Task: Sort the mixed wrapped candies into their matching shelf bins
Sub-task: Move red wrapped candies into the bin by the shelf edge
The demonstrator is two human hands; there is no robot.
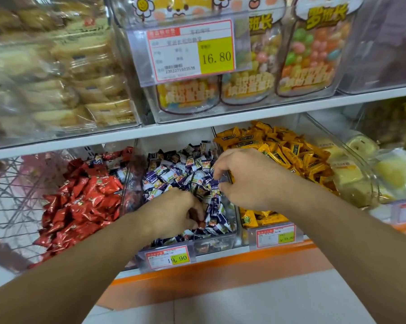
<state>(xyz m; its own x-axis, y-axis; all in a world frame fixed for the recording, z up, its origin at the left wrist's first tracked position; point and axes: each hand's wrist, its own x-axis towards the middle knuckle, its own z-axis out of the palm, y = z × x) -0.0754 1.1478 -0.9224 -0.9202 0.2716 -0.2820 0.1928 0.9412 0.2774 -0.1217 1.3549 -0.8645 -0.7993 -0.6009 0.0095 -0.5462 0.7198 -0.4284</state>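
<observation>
The middle bin (230,232) holds purple-and-white candies (173,174), with red candies (85,202) in the bin to its left and yellow ones (286,150) to its right. Inside it the right hand (246,178) pinches a purple wrapper with curled fingers, and the left hand (173,211) grips a small reddish candy (201,223) near the bin's front. These pieces look light, crinkly and slippery, so I think a pinch on the wrapper's twisted end is safest.

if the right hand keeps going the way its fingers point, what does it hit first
Probably the purple-and-white wrapped candies in the middle bin; the right hand has its fingers curled down-left into that pile, seemingly already touching, though depth is unclear.
</observation>
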